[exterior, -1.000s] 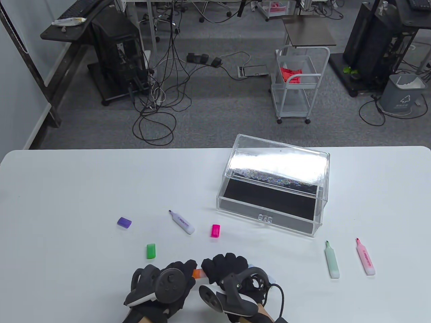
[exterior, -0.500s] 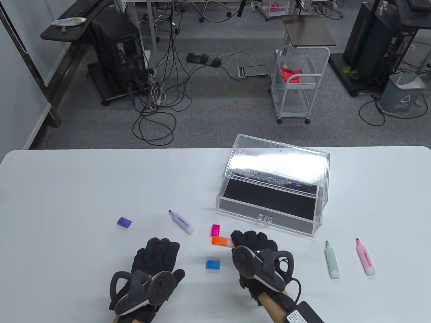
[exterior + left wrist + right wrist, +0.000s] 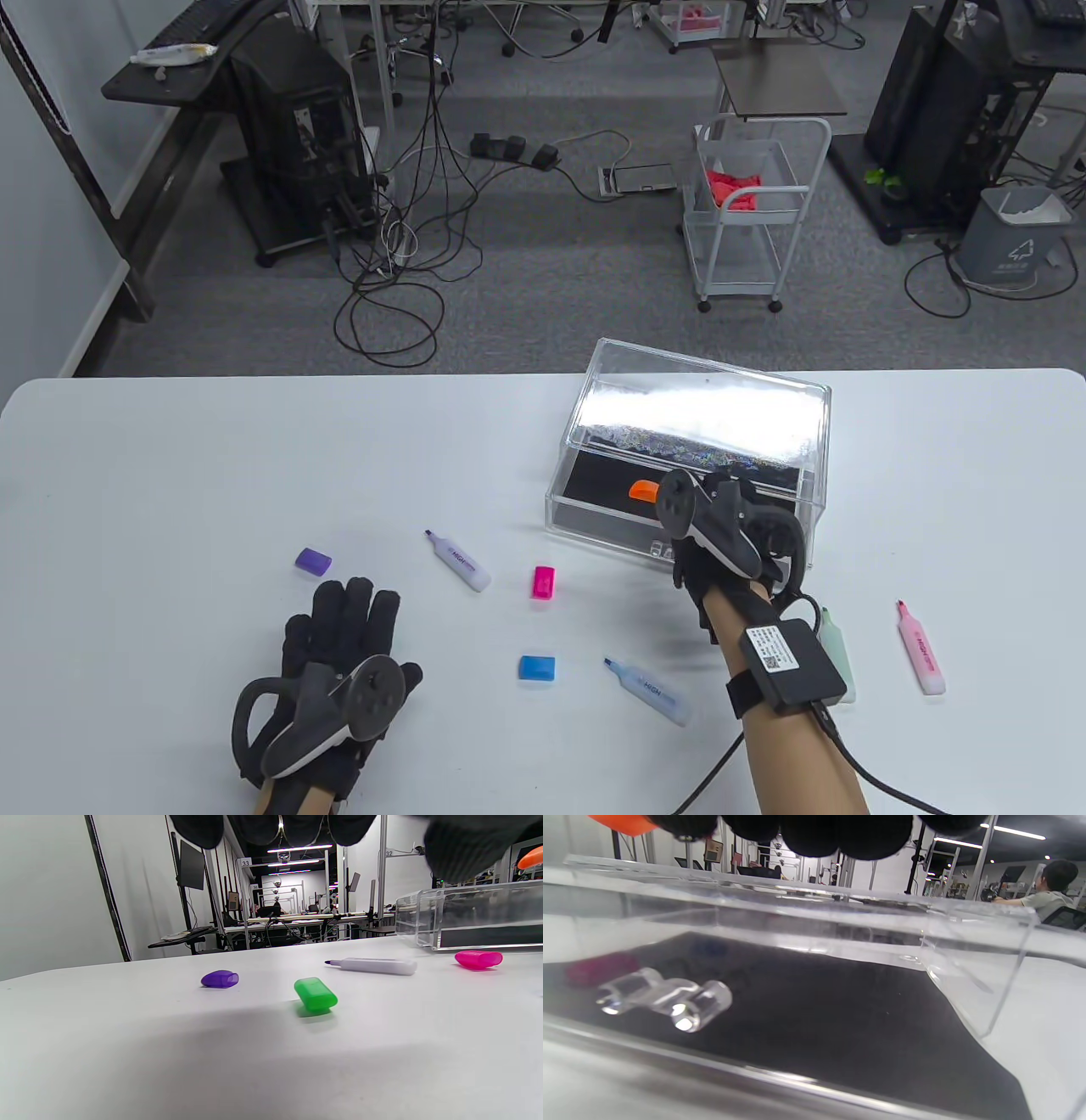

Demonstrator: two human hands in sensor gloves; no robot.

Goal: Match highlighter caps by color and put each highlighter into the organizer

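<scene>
White and wide, the table (image 3: 170, 475) stands on grey carpet with a wheeled cart (image 3: 755, 212) and loose cables (image 3: 399, 280) behind it. Largest on it is the clear acrylic organizer (image 3: 704, 399), right of centre, its black-lined drawer open toward the person. Over that drawer hangs the right hand (image 3: 721, 531), fingers curled around the orange highlighter (image 3: 642, 490), whose capped orange end sticks out to the left of the hand above the black lining; the rest of the pen is hidden by the glove. The left hand (image 3: 339, 654) lies low over the table near the front left, fingers straight and spread, holding nothing; the green cap (image 3: 316, 994) sits on the table under its fingers in the left wrist view. Four uncapped highlighters lie on the table: the purple highlighter (image 3: 458, 560) left of the organizer, the blue highlighter (image 3: 649, 692) near the front centre, the green highlighter (image 3: 836, 649) partly behind the right forearm, and the pink highlighter (image 3: 921, 648) just right of it. Smallest are the loose caps: the purple cap (image 3: 313, 561) beyond the left hand, the pink cap (image 3: 543, 583) between the purple highlighter and the organizer, and the blue cap (image 3: 538, 668) just left of the blue highlighter.
</scene>
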